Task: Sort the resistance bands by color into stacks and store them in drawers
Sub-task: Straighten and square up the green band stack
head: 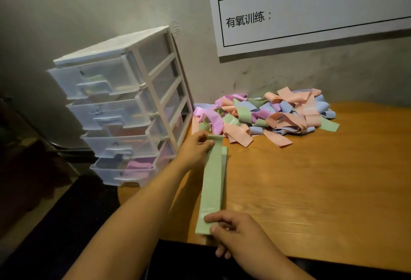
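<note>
A long green resistance band (212, 185) lies stretched flat on top of another green band on the wooden table (311, 186). My left hand (195, 146) pinches its far end, which curls up. My right hand (235, 230) pinches its near end at the table's front edge. Behind them a jumbled pile of bands (269, 115) in pink, purple, blue and green lies against the wall. A white drawer unit (124, 110) with clear drawers stands at the table's left end; purple bands show in its bottom drawer (126, 170).
A white printed sheet (311, 10) hangs on the wall above the pile. The table's left and front edges drop to a dark floor. Bare wood stretches to the right of the green band.
</note>
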